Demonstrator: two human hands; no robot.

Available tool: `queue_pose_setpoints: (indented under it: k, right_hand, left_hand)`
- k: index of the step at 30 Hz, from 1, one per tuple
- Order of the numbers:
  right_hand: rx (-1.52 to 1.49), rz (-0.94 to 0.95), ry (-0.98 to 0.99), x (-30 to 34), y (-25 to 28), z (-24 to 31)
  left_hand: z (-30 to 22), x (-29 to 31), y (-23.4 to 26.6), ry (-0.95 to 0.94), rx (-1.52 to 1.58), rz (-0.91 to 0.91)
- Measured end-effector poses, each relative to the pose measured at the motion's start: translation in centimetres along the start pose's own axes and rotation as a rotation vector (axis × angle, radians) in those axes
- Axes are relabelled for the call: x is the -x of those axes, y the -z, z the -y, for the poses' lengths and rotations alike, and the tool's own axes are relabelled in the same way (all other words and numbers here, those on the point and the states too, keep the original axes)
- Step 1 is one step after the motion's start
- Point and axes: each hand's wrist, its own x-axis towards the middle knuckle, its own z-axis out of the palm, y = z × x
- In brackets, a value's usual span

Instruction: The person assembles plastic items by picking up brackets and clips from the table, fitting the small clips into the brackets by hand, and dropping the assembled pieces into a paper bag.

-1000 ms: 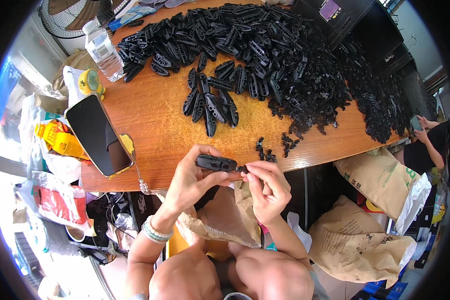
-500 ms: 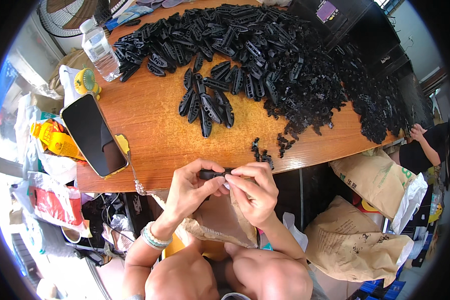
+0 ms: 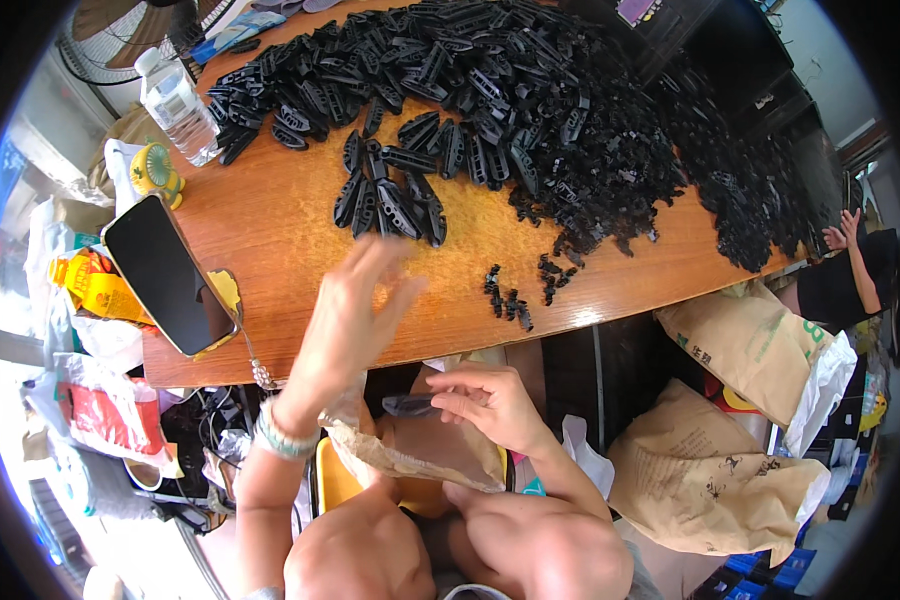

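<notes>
My left hand [image 3: 348,315] is stretched over the table's near edge, fingers apart and blurred, with nothing seen in it. Its fingertips are just short of a small group of long black plastic parts [image 3: 364,208]. Lower down, my right hand [image 3: 485,405] pinches one dark, boat-shaped plastic part [image 3: 408,405] between thumb and fingers. That part is smeared by motion and hangs above an opened brown bag [image 3: 420,455] between my legs. A few tiny black clips [image 3: 510,300] lie near the table edge, to the right of my left hand.
A big heap of black parts [image 3: 370,75] covers the wooden table's [image 3: 260,220] far side, with small clips [image 3: 610,190] at right. A phone [image 3: 165,275], water bottle [image 3: 178,108] and yellow fan [image 3: 157,172] stand left. Paper sacks [image 3: 700,470] lie right; a person's hand [image 3: 843,232] shows beyond.
Both hands were together on the black part; my left hand has let go and moved up toward the parts on the table. My right hand has lowered, keeping the part.
</notes>
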Motion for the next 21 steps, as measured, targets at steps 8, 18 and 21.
queue_pose_setpoints:
  k: [8,18,21]
  right_hand:
    - [0.866,-0.806,0.288,-1.6,4.1,-1.3]
    - [0.048,-0.703,0.33,-2.0,2.9,1.0]
    - [-0.167,-0.526,0.255,-1.7,1.6,3.6]
  left_hand:
    - [3.6,-5.1,-1.9,-0.083,-0.589,0.01]
    - [0.5,1.3,-2.0,0.263,0.708,-0.142]
    - [-1.3,2.4,-2.2,0.415,1.186,-0.102]
